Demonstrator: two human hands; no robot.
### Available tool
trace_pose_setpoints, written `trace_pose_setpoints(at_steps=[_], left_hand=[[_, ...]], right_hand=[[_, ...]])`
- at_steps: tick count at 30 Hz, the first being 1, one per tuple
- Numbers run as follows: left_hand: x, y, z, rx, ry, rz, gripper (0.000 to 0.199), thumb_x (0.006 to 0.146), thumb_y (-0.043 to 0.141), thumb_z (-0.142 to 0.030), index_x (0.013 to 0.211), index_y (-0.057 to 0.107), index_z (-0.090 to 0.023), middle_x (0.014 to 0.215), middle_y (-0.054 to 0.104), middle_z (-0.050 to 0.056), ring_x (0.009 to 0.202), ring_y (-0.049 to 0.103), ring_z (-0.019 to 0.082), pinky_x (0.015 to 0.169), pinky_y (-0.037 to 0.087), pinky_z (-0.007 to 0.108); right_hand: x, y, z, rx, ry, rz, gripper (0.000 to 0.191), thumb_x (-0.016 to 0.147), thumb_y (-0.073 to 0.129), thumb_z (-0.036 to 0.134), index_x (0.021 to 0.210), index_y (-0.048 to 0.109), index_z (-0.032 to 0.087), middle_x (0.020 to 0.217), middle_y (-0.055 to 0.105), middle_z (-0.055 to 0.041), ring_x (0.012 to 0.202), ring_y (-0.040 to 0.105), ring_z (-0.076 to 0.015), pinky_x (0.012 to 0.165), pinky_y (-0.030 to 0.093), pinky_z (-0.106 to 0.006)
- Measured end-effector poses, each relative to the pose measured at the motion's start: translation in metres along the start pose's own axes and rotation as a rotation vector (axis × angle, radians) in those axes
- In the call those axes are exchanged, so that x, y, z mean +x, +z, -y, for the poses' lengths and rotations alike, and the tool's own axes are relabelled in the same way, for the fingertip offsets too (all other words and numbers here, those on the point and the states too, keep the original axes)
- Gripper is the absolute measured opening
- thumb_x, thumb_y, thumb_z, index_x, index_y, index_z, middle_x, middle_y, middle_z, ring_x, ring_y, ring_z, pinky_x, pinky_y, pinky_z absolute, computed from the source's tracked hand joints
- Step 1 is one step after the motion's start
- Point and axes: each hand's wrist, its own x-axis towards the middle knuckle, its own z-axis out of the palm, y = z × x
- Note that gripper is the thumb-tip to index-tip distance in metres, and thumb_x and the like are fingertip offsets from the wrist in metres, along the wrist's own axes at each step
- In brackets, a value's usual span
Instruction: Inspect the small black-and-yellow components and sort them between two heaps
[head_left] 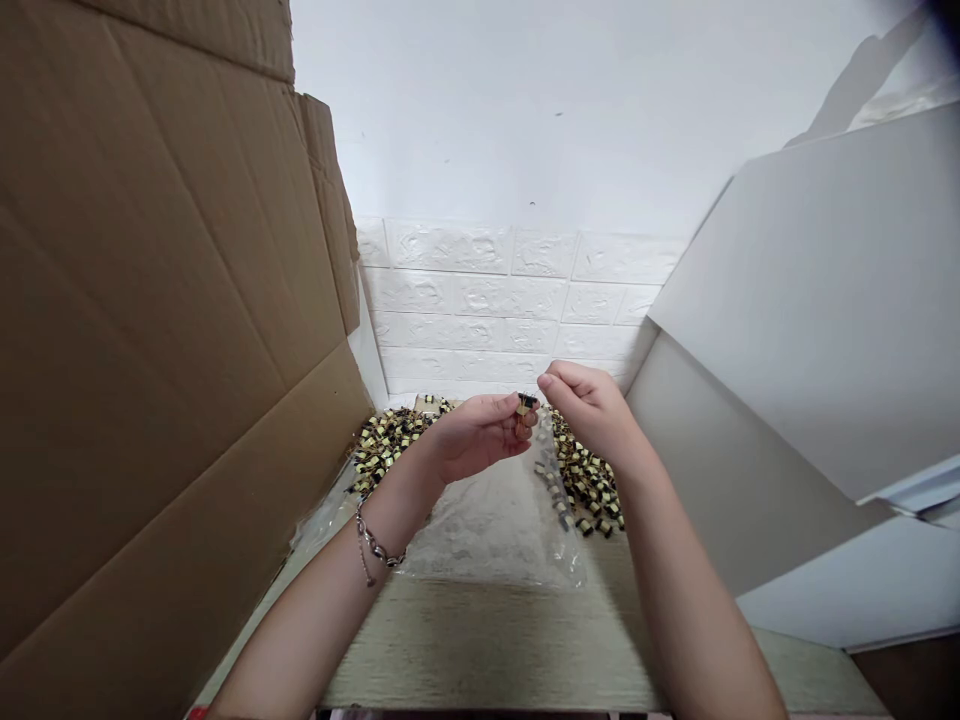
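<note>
Between the thumb and fingers of my left hand [487, 425] is a small transformer [527, 402] with a black pinned base, a yellow-wrapped body and copper-coloured wires hanging down. My right hand [589, 395] is closed in a pinch just right of it, fingertips near the pins. Whatever lies in that pinch is too small to make out. Behind my left wrist spreads a pile of similar transformers [386, 440]. A second heap of transformers [589, 470] lies below and behind my right hand.
A clear plastic bag [487, 530] lies flat on the pale wooden table [480, 640]. A tall cardboard sheet [172, 300] walls off the left side, and white panels [810, 300] stand on the right. White brick-patterned wall covering [480, 290] is at the back.
</note>
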Motion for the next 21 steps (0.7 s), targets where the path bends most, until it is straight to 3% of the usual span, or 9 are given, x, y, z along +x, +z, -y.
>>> trace_pose_setpoints(at_steps=[6,12,18,21], left_hand=[[-0.001,0.000,-0.003,0.034,0.047,-0.022,0.019,0.063,0.067,-0.028,0.072,0.059,-0.012,0.071,0.054,-0.001,0.063,0.049,0.006,0.071,0.039,0.023],[-0.003,-0.003,-0.008,0.175,0.098,-0.021,0.021,0.064,0.066,-0.030,0.070,0.060,-0.011,0.069,0.052,0.000,0.063,0.047,0.006,0.068,0.037,0.021],[-0.004,-0.005,-0.009,0.211,0.070,0.024,0.028,0.059,0.070,-0.034,0.069,0.061,-0.010,0.066,0.052,0.001,0.064,0.046,0.008,0.068,0.038,0.022],[-0.004,-0.005,-0.010,0.175,0.058,0.036,0.028,0.059,0.070,-0.033,0.070,0.061,-0.010,0.065,0.053,0.001,0.063,0.047,0.007,0.068,0.039,0.022]], right_hand=[[0.003,0.007,-0.006,0.109,0.012,0.039,0.030,0.080,0.041,0.030,0.054,0.034,0.017,0.053,0.029,0.0045,0.050,0.027,-0.0067,0.048,0.023,-0.021],[0.005,0.019,-0.017,0.369,0.084,0.084,0.033,0.079,0.043,0.035,0.052,0.035,0.017,0.047,0.030,0.0061,0.044,0.024,-0.0053,0.043,0.019,-0.021],[0.006,0.027,-0.024,0.695,0.174,0.158,0.030,0.075,0.048,0.035,0.053,0.039,0.016,0.043,0.029,0.0076,0.039,0.022,-0.0041,0.041,0.014,-0.020],[0.009,0.035,-0.027,0.729,0.248,0.152,0.029,0.073,0.049,0.034,0.053,0.038,0.017,0.041,0.028,0.0084,0.038,0.019,-0.0035,0.040,0.012,-0.020]])
